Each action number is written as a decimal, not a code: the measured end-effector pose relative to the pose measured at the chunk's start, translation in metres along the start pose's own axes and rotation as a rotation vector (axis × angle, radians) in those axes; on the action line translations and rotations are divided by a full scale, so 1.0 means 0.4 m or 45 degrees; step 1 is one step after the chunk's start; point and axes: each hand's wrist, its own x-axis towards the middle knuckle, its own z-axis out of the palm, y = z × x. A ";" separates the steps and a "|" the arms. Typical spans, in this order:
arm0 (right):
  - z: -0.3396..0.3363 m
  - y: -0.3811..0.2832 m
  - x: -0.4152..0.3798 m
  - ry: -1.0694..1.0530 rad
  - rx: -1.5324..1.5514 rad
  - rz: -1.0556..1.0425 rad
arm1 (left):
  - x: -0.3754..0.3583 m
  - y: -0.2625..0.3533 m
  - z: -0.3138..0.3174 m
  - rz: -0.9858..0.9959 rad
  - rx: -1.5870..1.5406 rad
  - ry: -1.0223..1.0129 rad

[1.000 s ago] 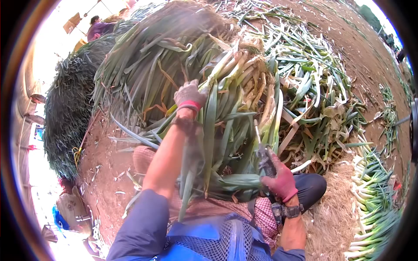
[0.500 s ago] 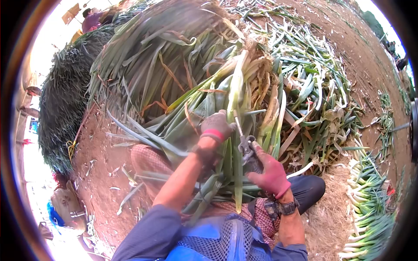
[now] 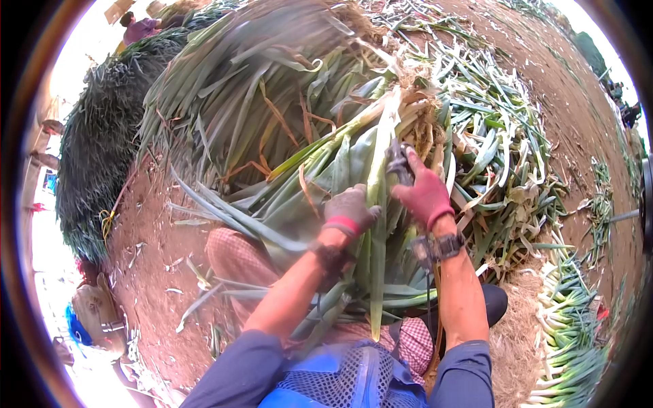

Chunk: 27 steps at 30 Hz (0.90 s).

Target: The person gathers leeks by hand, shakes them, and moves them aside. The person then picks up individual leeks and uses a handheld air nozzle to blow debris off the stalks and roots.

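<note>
One left hand, one right hand, one tool, one watch, many leeks

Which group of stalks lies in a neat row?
The row at lower right: white ends aligned along its left. The dark heap, middle heap and tangled pile are mounded.

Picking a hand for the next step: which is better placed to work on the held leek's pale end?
Right, I'd say: the right hand holds the grey tool beside the leek's pale upper part, while the left hand grips it lower down.
</note>
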 end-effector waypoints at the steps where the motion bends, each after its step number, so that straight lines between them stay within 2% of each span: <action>1: -0.004 -0.006 0.029 0.023 0.004 0.013 | -0.002 0.000 -0.002 0.018 -0.015 0.018; 5: -0.003 -0.013 0.108 0.105 0.014 0.038 | -0.010 0.003 -0.015 0.010 -0.029 -0.034; 8: 0.014 -0.001 0.097 0.169 0.017 0.013 | -0.014 0.007 -0.032 -0.019 -0.014 -0.087; 9: 0.010 -0.001 0.078 0.169 0.011 0.013 | -0.012 0.002 -0.033 -0.018 -0.020 -0.087; 11: 0.002 0.012 0.021 0.002 0.007 0.061 | -0.003 -0.007 -0.035 -0.031 -0.116 -0.112; 13: 0.018 0.043 -0.054 0.019 0.069 -0.068 | -0.003 -0.004 -0.042 -0.056 -0.188 -0.124; 15: 0.010 0.058 -0.155 -0.087 0.168 -0.105 | -0.004 -0.003 -0.041 0.004 -0.294 -0.004; 16: 0.014 0.070 -0.204 -0.083 0.166 -0.101 | -0.008 0.005 -0.048 -0.007 -0.312 -0.030; 18: 0.026 0.102 -0.301 -0.091 0.288 -0.298 | -0.008 -0.002 -0.029 0.005 -0.328 0.006; 21: 0.033 0.136 -0.427 -0.166 0.287 -0.304 | -0.017 0.007 -0.032 0.001 -0.334 0.026; 24: 0.044 0.148 -0.490 -0.138 0.244 -0.321 | -0.024 0.017 -0.028 -0.004 -0.359 0.023; 27: 0.038 0.141 -0.454 -0.127 0.261 -0.247 | -0.027 0.015 -0.018 -0.010 -0.322 0.002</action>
